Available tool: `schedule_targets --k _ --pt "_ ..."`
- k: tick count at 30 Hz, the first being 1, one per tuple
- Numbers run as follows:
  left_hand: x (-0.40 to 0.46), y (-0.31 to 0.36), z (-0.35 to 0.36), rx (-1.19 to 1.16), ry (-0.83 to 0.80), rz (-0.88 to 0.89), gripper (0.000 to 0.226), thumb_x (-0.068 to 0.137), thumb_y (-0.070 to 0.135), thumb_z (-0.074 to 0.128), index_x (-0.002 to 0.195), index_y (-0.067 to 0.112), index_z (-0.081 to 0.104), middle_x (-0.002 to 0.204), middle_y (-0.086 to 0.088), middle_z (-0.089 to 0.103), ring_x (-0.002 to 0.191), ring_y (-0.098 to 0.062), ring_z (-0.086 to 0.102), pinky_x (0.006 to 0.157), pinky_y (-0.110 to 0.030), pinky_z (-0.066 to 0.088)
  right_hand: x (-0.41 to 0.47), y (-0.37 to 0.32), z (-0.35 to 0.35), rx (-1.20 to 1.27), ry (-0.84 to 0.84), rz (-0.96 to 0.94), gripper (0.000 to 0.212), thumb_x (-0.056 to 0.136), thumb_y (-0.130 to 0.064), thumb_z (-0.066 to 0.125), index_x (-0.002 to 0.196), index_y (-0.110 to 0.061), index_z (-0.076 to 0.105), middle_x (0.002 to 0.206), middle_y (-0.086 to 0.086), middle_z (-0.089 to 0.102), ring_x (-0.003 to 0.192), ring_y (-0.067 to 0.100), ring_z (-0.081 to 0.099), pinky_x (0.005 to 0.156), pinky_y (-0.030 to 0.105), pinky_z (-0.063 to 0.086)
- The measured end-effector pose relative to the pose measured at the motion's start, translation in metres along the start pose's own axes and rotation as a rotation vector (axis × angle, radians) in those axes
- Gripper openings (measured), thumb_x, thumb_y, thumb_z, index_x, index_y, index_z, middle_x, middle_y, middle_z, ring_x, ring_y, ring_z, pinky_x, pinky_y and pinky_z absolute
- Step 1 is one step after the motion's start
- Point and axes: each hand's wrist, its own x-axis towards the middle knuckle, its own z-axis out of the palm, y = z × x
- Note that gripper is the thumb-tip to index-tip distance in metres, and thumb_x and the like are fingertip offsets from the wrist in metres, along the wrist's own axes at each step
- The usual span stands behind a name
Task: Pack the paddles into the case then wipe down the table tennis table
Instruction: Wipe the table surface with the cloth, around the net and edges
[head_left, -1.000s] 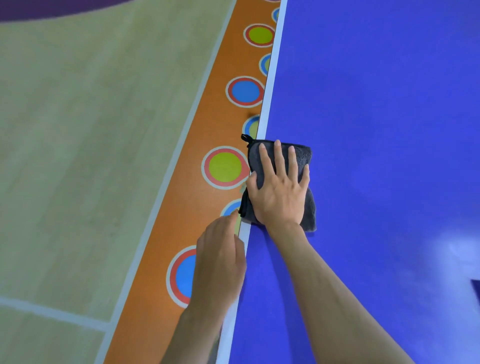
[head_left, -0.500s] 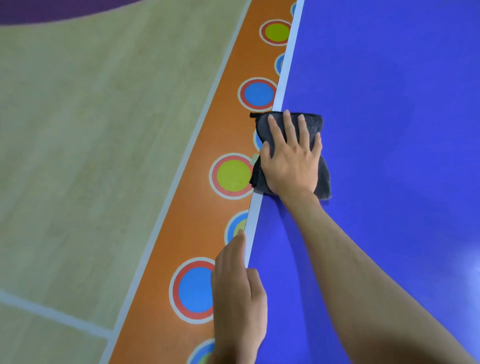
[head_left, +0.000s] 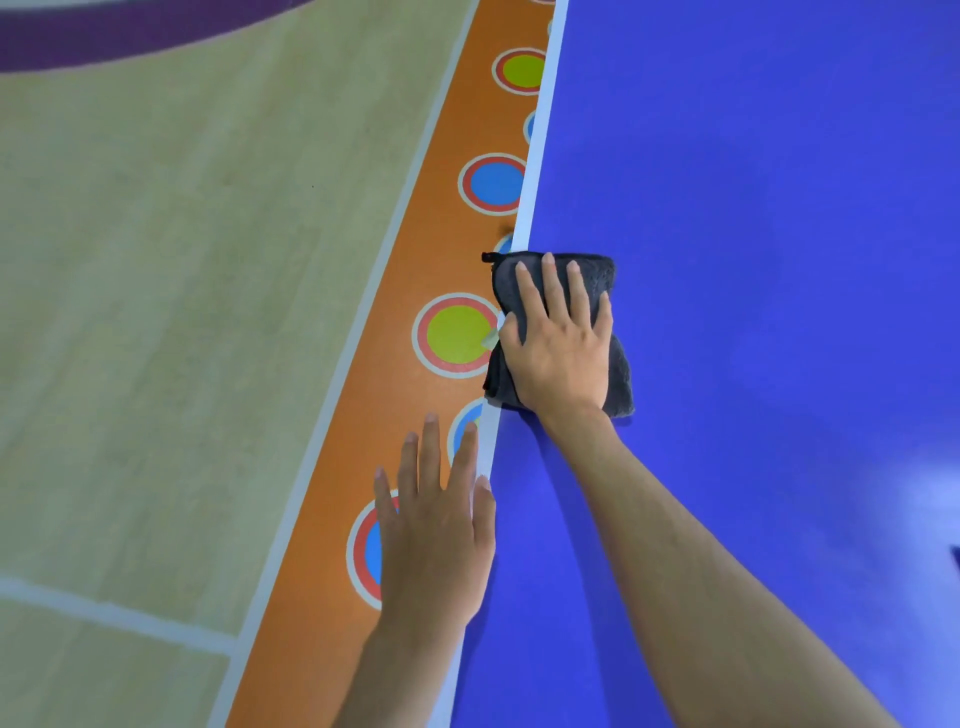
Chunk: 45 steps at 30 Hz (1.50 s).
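A sports-hall floor fills the left of the view: pale wood boards, a purple arc at the top, and an orange strip (head_left: 374, 415) printed with ringed circles that runs alongside the blue bench (head_left: 753, 208). The bench's white-lined left edge (head_left: 535, 156) cuts the view on a slant from top to bottom.

A folded dark grey cloth (head_left: 621, 374) lies on the bench right at that left edge, one corner and a small loop poking out past the line. The right hand (head_left: 561, 353) lies flat on top of it, fingers straight and spread, pressing down instead of clutching, which looks like the way to keep the whole pad in contact with the surface while wiping along the border. The left hand (head_left: 436, 535) is open too, fingers extended, holding nothing; it sits just off the bench's left edge with the thumb side at the white line, probably steadying the body or following the edge, though whether it actually touches the rim cannot be told.

No paddles or case are in view, so that part of the task cannot be judged. Most of the cloth is covered by the hand. A dark shape at the right edge of the view is cut off and unreadable. The bench's far end, net and legs are out of sight.
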Motion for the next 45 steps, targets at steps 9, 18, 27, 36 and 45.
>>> schedule_targets --k 9,18,27,36,45 --pt "-0.106 -0.048 -0.015 -0.035 0.026 0.025 0.061 0.106 0.039 0.044 0.162 0.028 0.023 0.169 -0.010 0.022 0.153 -0.035 0.028 0.119 -0.059 0.032 -0.166 -0.021 -0.011 -0.009 0.014 0.030 0.061 0.104 -0.045 0.031 0.163 -0.028 0.034 0.171 0.001 0.029 0.159 0.026 0.022 0.125 0.057 0.023" --pt "-0.183 -0.075 -0.016 -0.090 0.097 0.033 0.055 0.104 0.034 0.042 0.156 0.020 0.040 0.158 -0.019 0.041 0.142 -0.042 0.042 0.110 -0.058 0.041 -0.339 -0.059 -0.026 0.029 -0.012 0.090 0.060 0.106 -0.046 0.034 0.164 -0.029 0.031 0.173 0.001 0.024 0.161 0.025 0.016 0.126 0.056 0.019" --pt "-0.206 -0.065 -0.026 -0.142 0.031 0.067 0.056 0.109 0.038 0.037 0.162 0.025 0.025 0.164 -0.013 0.034 0.151 -0.034 0.029 0.119 -0.055 0.031 -0.417 -0.026 -0.042 0.055 -0.027 0.088 0.064 0.100 -0.046 0.044 0.162 -0.033 0.035 0.172 -0.003 0.026 0.161 0.022 0.016 0.126 0.055 0.024" --pt "-0.160 -0.024 -0.012 -0.193 0.019 0.110 0.054 0.107 0.035 0.046 0.158 0.020 0.035 0.162 -0.014 0.038 0.149 -0.035 0.035 0.115 -0.055 0.038 -0.345 0.011 -0.042 0.032 -0.008 0.144 0.067 0.100 -0.049 0.043 0.164 -0.034 0.031 0.173 -0.001 0.024 0.161 0.024 0.017 0.128 0.054 0.020" --pt "-0.056 0.037 -0.009 -0.129 0.106 0.095 0.052 0.106 0.036 0.044 0.155 0.018 0.042 0.159 -0.015 0.043 0.145 -0.038 0.040 0.114 -0.059 0.040 -0.179 0.055 -0.030 0.026 0.027 0.149 0.065 0.099 -0.048 0.041 0.163 -0.033 0.035 0.172 0.000 0.026 0.160 0.025 0.020 0.127 0.056 0.018"
